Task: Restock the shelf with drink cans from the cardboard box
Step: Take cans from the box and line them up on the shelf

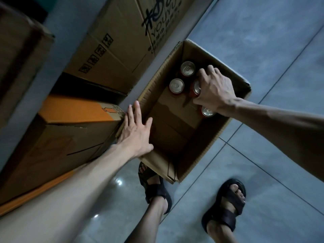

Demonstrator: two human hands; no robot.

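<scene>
Down on the floor (pixel 263 41), our left hand (pixel 135 130) lies flat, fingers spread, on the cardboard box (pixel 158 74) rim, and our right hand (pixel 214 88) grips a red can (pixel 195 89) inside.

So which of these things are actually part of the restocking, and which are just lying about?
Job in hand: cardboard box, left hand resting on its rim; drink cans inside it; held can, gripped by the right hand.

Lying about: printed carton; orange-topped carton; sandals; floor tiles.
</scene>
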